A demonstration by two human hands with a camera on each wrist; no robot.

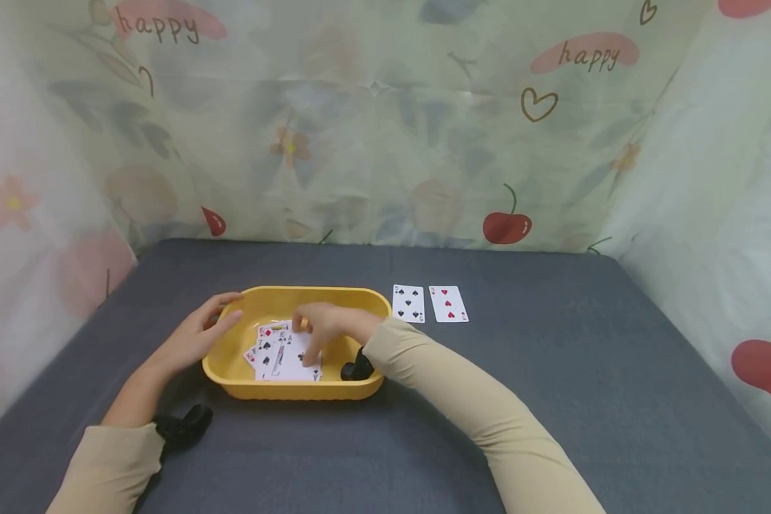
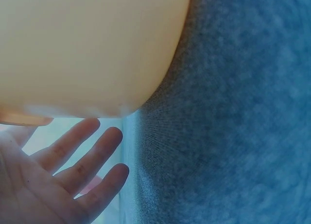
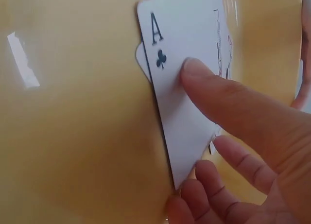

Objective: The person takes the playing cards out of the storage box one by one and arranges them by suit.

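Observation:
A yellow plastic tray (image 1: 302, 390) holds a loose pile of playing cards, among them a seven of spades (image 1: 265, 353). On top lies an ace of clubs (image 3: 167, 102). My right hand (image 1: 324, 325) reaches into the tray and pinches this ace, thumb on its face and the other fingers at its edge. My left hand (image 1: 199, 332) rests at the tray's left end, its thumb over the rim. In the left wrist view, the left fingers (image 2: 92, 161) are spread and nearly straight beside the outer wall.
To the right of the tray, a five of spades (image 1: 408, 304) and a three of hearts (image 1: 448, 305) lie face up side by side on the dark grey tablecloth (image 1: 552, 371). A patterned curtain (image 1: 373, 143) stands behind the table and along both sides.

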